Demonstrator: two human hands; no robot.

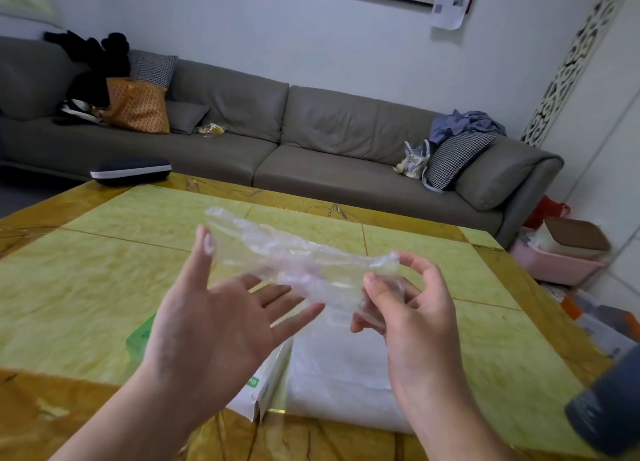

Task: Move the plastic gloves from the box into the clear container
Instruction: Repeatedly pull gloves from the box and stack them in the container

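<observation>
Clear, crinkled glove [298, 259] (thin film) stretched above worktop [104, 252], pinched at one end by right hand [412, 308]; left hand [221, 308] spread flat beneath.

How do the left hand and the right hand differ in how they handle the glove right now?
The left hand is spread, fingers straight, under the plastic glove; the right hand has curled fingers pinching the glove's end. The left thumb points up; the right thumb meets its forefinger. Both hold the same glove above the table.

Box [266, 377] mostly behind left forearm
</observation>
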